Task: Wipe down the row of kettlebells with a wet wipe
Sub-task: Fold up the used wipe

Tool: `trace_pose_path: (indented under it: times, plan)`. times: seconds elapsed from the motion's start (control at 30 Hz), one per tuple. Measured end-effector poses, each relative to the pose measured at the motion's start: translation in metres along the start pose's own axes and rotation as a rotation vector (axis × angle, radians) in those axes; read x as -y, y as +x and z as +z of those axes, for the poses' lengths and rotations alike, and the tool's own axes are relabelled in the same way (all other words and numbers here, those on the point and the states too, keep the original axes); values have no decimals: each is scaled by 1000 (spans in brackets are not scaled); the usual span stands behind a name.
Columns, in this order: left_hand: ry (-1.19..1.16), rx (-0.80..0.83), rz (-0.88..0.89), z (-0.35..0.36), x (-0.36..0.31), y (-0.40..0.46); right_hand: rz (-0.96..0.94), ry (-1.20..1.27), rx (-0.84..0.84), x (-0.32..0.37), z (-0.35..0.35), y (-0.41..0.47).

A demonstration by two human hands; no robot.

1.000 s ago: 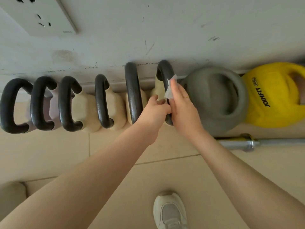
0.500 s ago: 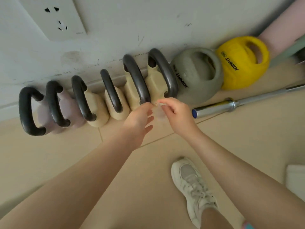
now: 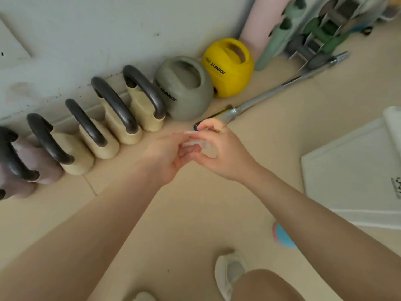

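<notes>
A row of kettlebells stands along the white wall. The cream ones with dark handles [image 3: 138, 105] fill the middle, pinkish ones [image 3: 26, 161] sit at the far left, and a grey soft kettlebell [image 3: 186, 90] and a yellow one [image 3: 230, 68] close the right end. My left hand [image 3: 169, 155] and my right hand [image 3: 217, 153] meet above the floor in front of the row, apart from any kettlebell. Both pinch a small, blurred white wet wipe [image 3: 195, 144] between their fingers.
A steel barbell [image 3: 271, 94] lies on the beige tile floor behind my hands, running up to the right. A white board [image 3: 351, 170] lies on the floor at right. A rack with green dumbbells [image 3: 321, 31] stands at the top right. My white shoe [image 3: 230, 272] is below.
My hands came off the rightmost cream kettlebell's handle and drew back over the floor, with the wipe now held between both. The view swung right, showing the rack and white board.
</notes>
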State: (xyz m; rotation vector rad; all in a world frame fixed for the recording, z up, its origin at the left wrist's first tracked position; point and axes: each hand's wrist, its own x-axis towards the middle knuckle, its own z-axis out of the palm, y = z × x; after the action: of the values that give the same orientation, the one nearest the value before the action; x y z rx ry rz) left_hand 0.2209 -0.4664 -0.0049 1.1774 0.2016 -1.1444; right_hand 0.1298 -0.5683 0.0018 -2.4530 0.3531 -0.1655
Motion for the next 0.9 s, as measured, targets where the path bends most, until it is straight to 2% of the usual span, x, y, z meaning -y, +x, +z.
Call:
trace_pose_path:
  times: [0.07, 0.13, 0.3, 0.43, 0.53, 0.63, 0.73, 0.83, 0.9]
  plan:
    - [95, 42, -45, 23, 9, 2, -29, -245, -84, -17, -11, -18]
    - [215, 92, -69, 54, 21, 7, -21, -363, -221, -41, -29, -33]
    - [371, 226, -113, 145, 52, 15, 259, -140, -301, -94, -98, -74]
    - [408, 334, -96, 216, 63, 19, 328, -126, -376, -117, -149, -103]
    - [377, 455, -77, 273, 65, 16, 378, -155, -528, -138, -194, -120]
    - [342, 568, -28, 329, 70, 7, 405, -173, -722, -155, -233, -139]
    - [359, 583, 56, 376, 79, -2, 443, -226, -951, -168, -270, -163]
    - [613, 604, 247, 411, 92, -9, 563, -311, -1065, -183, -298, -188]
    - [750, 634, 314, 425, 102, -9, 682, -361, -1039, -194, -308, -201]
